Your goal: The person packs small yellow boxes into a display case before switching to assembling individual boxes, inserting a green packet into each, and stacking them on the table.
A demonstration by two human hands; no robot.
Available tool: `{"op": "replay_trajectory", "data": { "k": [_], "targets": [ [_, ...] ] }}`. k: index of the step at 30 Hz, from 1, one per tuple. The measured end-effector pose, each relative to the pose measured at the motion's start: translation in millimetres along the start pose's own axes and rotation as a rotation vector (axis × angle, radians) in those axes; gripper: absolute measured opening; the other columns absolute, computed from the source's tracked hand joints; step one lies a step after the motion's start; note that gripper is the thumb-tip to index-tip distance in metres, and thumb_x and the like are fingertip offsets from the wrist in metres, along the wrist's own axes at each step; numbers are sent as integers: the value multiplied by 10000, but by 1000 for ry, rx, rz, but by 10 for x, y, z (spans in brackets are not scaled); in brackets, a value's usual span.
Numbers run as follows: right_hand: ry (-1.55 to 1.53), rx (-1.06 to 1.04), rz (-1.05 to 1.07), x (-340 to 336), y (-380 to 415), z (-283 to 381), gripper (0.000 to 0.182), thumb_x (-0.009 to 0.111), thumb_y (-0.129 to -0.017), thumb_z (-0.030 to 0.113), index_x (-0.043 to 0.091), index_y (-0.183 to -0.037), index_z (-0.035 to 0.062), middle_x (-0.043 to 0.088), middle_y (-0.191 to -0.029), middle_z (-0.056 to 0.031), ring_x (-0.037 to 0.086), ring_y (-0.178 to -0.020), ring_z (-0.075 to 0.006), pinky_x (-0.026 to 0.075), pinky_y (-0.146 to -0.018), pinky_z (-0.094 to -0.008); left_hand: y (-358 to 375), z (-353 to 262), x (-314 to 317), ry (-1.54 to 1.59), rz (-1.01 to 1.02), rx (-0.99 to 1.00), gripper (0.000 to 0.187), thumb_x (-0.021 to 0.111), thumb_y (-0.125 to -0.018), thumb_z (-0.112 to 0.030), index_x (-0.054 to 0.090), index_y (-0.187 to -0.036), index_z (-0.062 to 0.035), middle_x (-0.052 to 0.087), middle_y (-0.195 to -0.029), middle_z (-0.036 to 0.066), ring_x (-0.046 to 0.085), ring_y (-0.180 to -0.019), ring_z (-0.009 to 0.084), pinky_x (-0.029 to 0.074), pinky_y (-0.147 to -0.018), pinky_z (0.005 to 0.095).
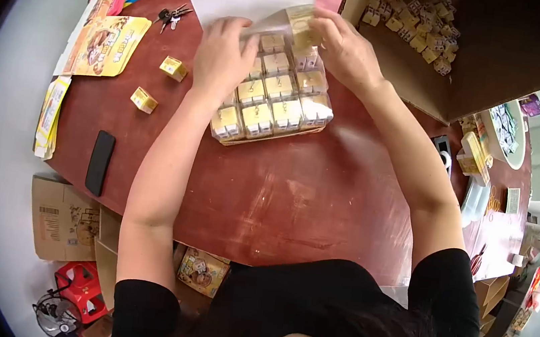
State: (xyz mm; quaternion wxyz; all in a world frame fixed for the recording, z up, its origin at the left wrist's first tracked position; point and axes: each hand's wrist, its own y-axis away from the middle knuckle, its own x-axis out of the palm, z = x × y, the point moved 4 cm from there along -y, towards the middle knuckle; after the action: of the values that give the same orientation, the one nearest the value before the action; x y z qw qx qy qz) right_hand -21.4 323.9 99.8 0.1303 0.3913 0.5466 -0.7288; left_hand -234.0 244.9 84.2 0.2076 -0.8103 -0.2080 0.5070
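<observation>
A clear plastic tray (233,141) on the red-brown table holds rows of small yellow-and-white boxes (279,86). My left hand (224,54) lies at the tray's far left part, its fingers bent at a thin clear sheet or lid; whether they grip it is hard to tell. At the tray's far right corner, my right hand (345,48) has its thumb and fingers closed round a blurred yellowish piece (302,27). Two loose small boxes, one (174,68) near my left wrist and another (144,100) lower, sit left of the tray.
A large open carton (491,68) with many small boxes stands at the back right. Keys (171,16), a yellow pouch (107,45) and a black phone (100,163) lie left. A white basin (519,150) and small items are on the right.
</observation>
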Motion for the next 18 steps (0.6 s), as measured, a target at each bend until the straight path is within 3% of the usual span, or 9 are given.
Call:
{"op": "replay_trajectory", "data": {
  "k": [2, 3, 4, 6, 7, 8, 13, 15, 18],
  "targets": [
    [39, 55, 77, 72, 68, -114, 348, 660, -853, 46, 547, -1172, 127, 645, -1210, -84, 696, -933, -324, 590, -748, -421, -25, 185, -9, -59, -249, -17, 450, 716, -889, -269, 551, -1215, -7, 559, -1234, 186, 510, -1197, 382, 429, -1029, 476],
    [69, 110, 163, 111, 126, -143, 357, 665, -846, 48, 545, -1173, 128, 646, -1202, -83, 703, -902, -314, 589, -735, -419, -9, 325, 27, -157, -327, 11, 590, 750, -875, -291, 459, -1281, 23, 517, -1235, 211, 464, -1211, 411, 402, -1043, 481],
    [-16, 195, 209, 64, 117, -128, 378, 684, -836, 73, 541, -1182, 125, 662, -1167, -87, 707, -883, -314, 581, -721, -429, -15, 383, 53, -158, -321, 6, 590, 750, -875, -291, 459, -1281, 23, 517, -1235, 211, 464, -1211, 411, 402, -1043, 481],
    [-30, 215, 268, -10, 47, -105, 410, 729, -821, 95, 539, -1184, 118, 674, -1153, -102, 712, -901, -312, 590, -733, -424, 103, 529, 109, 38, -338, -186, 660, 764, -884, -262, 375, -1326, 36, 514, -1237, 223, 504, -1202, 381, 439, -1013, 460],
    [-33, 229, 314, -59, 20, -92, 448, 775, -806, 117, 537, -1186, 112, 685, -1139, -117, 717, -919, -310, 599, -744, -420, 136, 539, 150, 460, -209, -401, 673, 753, -903, -200, 309, -1355, 27, 516, -1250, 216, 554, -1180, 328, 484, -974, 434],
    [-47, 251, 390, -108, -41, -102, 452, 791, -817, 151, 538, -1185, 84, 707, -1021, -154, 720, -901, -309, 586, -750, -403, 208, 569, 152, 458, -199, -407, 673, 753, -903, -200, 309, -1355, 27, 516, -1250, 216, 554, -1180, 328, 484, -974, 434],
    [-289, 126, 547, -321, -132, 26, 540, 803, -806, 220, 517, -1229, 45, 711, -1082, -195, 706, -927, -356, 557, -775, -449, 824, 356, -67, 653, -205, -427, 493, 660, -952, -72, 316, -1298, 1, 521, -1241, 186, 591, -1133, 248, 501, -957, 379],
    [-383, 166, 698, -372, -113, 150, 533, 804, -798, 206, 518, -1215, 39, 711, -1065, -199, 706, -902, -353, 553, -770, -436, 1037, 311, -139, 505, -201, -440, 441, 626, -964, -36, 322, -1282, 0, 508, -1247, 182, 589, -1117, 230, 509, -930, 362],
    [-358, 115, 626, -461, -3, 285, 536, 811, -779, 187, 524, -1208, 39, 711, -1014, -176, 693, -826, -330, 538, -720, -432, 1147, 219, -195, 582, -255, -423, 407, 606, -972, -23, 328, -1269, -4, 494, -1231, 166, 584, -1086, 205, 514, -910, 346]
  ]
}}
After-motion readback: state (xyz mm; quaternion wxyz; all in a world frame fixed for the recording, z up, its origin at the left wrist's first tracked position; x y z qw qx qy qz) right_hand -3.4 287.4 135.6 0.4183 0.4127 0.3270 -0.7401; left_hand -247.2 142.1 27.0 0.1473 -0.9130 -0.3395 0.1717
